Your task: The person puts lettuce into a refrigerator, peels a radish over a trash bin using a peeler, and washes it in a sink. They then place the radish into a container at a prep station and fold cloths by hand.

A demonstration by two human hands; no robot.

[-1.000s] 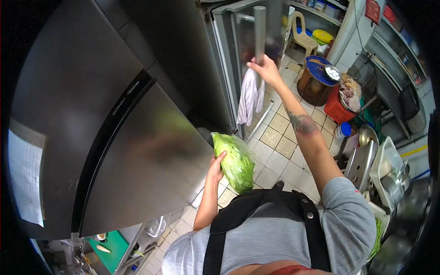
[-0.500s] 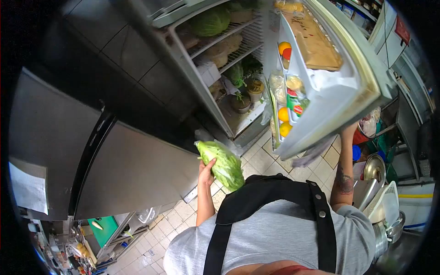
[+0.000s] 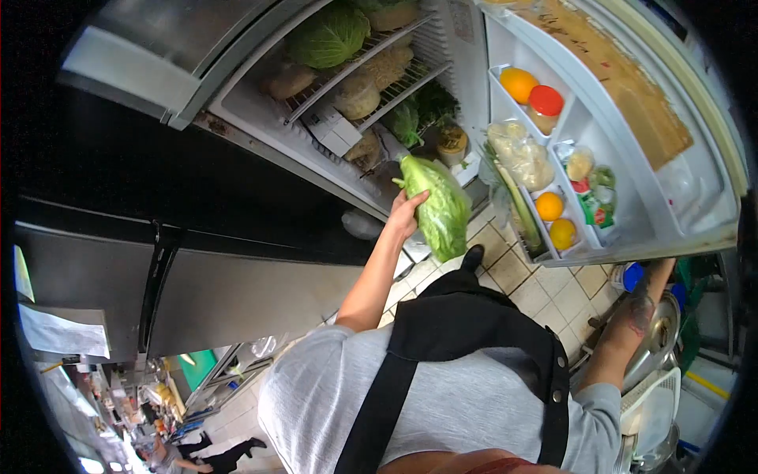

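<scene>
My left hand (image 3: 408, 212) grips a green cabbage wrapped in clear plastic (image 3: 439, 207) and holds it up in front of the open fridge (image 3: 316, 118). Wire shelves inside carry another cabbage (image 3: 329, 35), bagged produce and a lidded jar (image 3: 452, 142). My right arm reaches down behind the open fridge door (image 3: 632, 142); only the tattooed forearm (image 3: 636, 312) shows, and the hand itself is hidden by the door's lower edge.
The door's bins hold oranges (image 3: 518, 82), a red-lidded jar (image 3: 545, 103) and bagged food. A steel cabinet (image 3: 237, 292) stands at left. Metal bowls and a white basket (image 3: 651, 407) sit at lower right. The floor is tiled.
The fridge door, shut a second ago, now stands wide open. My left hand has lifted the wrapped cabbage from waist height up toward the fridge shelves.
</scene>
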